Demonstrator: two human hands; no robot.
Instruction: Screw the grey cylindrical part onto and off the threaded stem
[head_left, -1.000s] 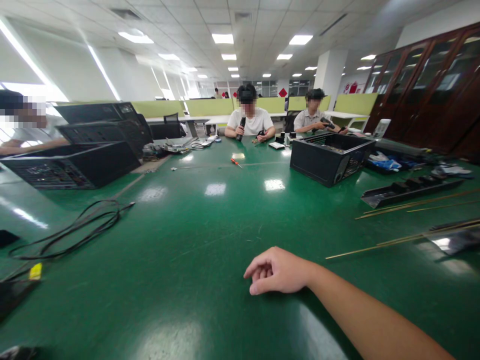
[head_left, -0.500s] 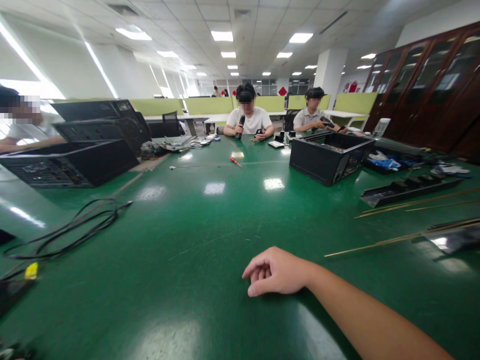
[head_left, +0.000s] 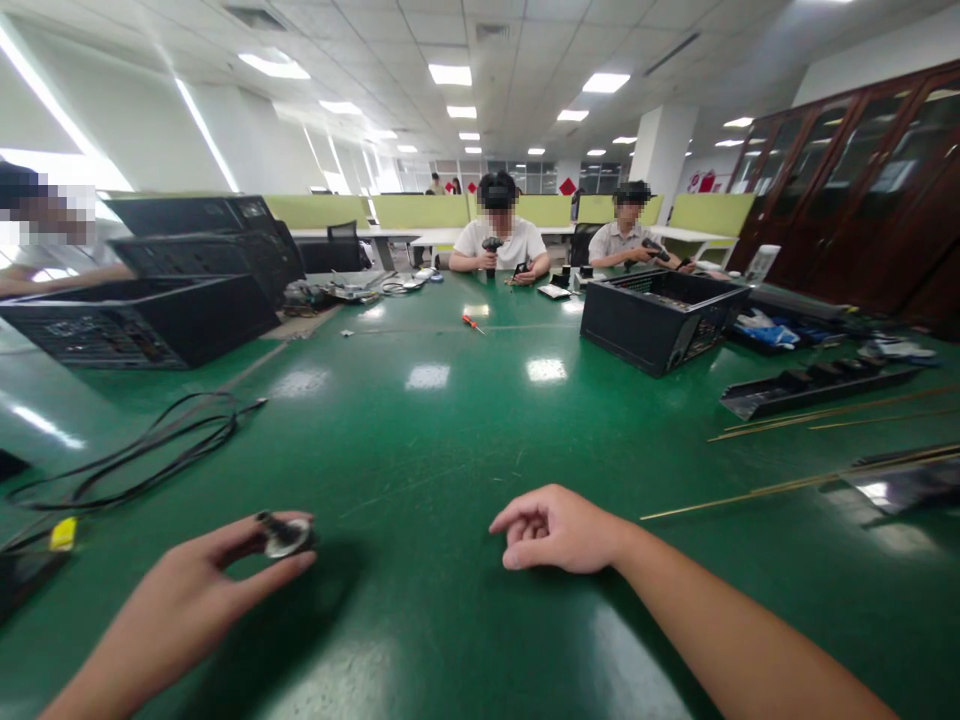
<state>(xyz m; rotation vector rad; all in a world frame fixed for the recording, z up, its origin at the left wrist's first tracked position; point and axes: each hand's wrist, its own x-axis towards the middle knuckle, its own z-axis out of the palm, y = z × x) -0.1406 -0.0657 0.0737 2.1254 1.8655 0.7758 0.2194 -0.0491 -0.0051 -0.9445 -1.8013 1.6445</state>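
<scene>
Brightly lit by white rectangular ceiling lights (head_left: 450,75) and daylight at left. Glare patches on the glossy green worktop (head_left: 427,440); soft shadow beside the bare left hand (head_left: 187,590). Edges stretched.

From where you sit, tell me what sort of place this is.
Probably an open-plan office doubling as a computer-hardware workspace: an open-topped computer case and orange-handled screwdriver on the green table, lime-green desk partitions behind.

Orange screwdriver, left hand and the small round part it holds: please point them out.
Orange screwdriver (head_left: 470,322), head view: handle.
Left hand (head_left: 186,588), head view: back of the hand.
Small round part (head_left: 286,538), head view: pale disc.
</scene>
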